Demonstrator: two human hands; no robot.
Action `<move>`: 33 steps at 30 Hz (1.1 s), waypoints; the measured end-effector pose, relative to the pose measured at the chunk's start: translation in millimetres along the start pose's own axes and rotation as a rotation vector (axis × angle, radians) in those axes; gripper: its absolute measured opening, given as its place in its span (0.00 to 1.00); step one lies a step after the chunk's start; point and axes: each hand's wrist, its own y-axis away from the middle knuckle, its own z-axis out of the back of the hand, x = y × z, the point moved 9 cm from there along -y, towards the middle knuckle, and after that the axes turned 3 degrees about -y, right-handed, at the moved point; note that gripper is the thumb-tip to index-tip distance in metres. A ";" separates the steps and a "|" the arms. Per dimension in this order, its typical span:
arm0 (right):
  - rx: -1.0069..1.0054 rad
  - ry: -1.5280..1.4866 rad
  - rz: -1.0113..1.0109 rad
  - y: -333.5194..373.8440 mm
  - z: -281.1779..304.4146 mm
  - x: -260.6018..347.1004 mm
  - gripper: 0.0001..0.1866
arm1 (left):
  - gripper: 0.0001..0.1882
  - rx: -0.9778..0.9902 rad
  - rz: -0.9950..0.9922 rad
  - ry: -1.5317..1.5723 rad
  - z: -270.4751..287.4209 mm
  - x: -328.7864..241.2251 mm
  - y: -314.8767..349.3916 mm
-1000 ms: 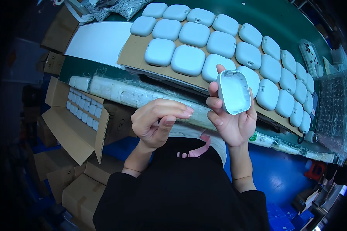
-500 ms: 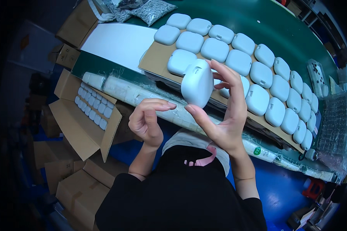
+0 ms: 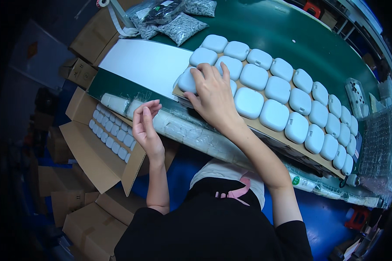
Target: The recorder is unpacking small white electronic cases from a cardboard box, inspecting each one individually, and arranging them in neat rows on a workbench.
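Note:
My right hand (image 3: 211, 93) reaches over the near left end of the rows, with thumb and fingers closed round a white rounded-square plastic case (image 3: 186, 81). That case lies at the left edge of the cardboard sheet (image 3: 259, 125); part of it is hidden by my fingers. Beside it stand rows of similar white cases (image 3: 253, 77), some showing a small slot on the side. My left hand (image 3: 147, 128) hovers before the table edge with nothing in it, its fingers loosely bent and the thumb near them.
A white board (image 3: 143, 63) lies left of the rows on the green table (image 3: 265, 21). Bags of small grey parts (image 3: 183, 28) sit behind it. Lower left, an open carton (image 3: 89, 152) holds more small white pieces. Clear plastic trays (image 3: 381, 139) are stacked at the right.
My right hand has carried the white case from in front of me left and down to the near row's left end. My left hand has shifted left. The view has turned slightly.

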 end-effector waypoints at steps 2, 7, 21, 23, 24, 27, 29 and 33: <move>0.028 0.040 -0.013 -1.0 -3.1 -0.4 0.28 | 0.14 0.012 0.000 -0.047 -0.3 2.8 -14.8; -0.008 0.034 -0.003 -0.9 13.7 3.0 0.28 | 0.14 0.236 -0.004 -0.235 -27.2 24.7 -55.4; -0.576 -0.247 -0.562 170.3 300.2 -175.8 0.15 | 0.20 0.762 0.155 -0.417 -159.9 62.0 -111.7; -0.675 -0.188 -0.709 213.9 346.9 -215.8 0.15 | 0.20 0.769 0.179 -0.421 -169.5 62.6 -110.8; -0.736 -0.174 -0.778 236.1 369.8 -234.3 0.16 | 0.20 0.776 0.172 -0.420 -176.1 58.1 -110.5; -0.745 -0.082 -1.008 300.6 412.5 -296.4 0.18 | 0.21 0.772 0.157 -0.431 -189.0 48.0 -107.3; -0.683 -0.160 -1.108 317.4 418.4 -317.1 0.19 | 0.21 0.789 0.163 -0.444 -194.4 46.0 -106.2; -0.455 -0.423 -1.376 344.1 405.5 -348.1 0.19 | 0.21 0.814 0.188 -0.497 -197.2 44.8 -107.8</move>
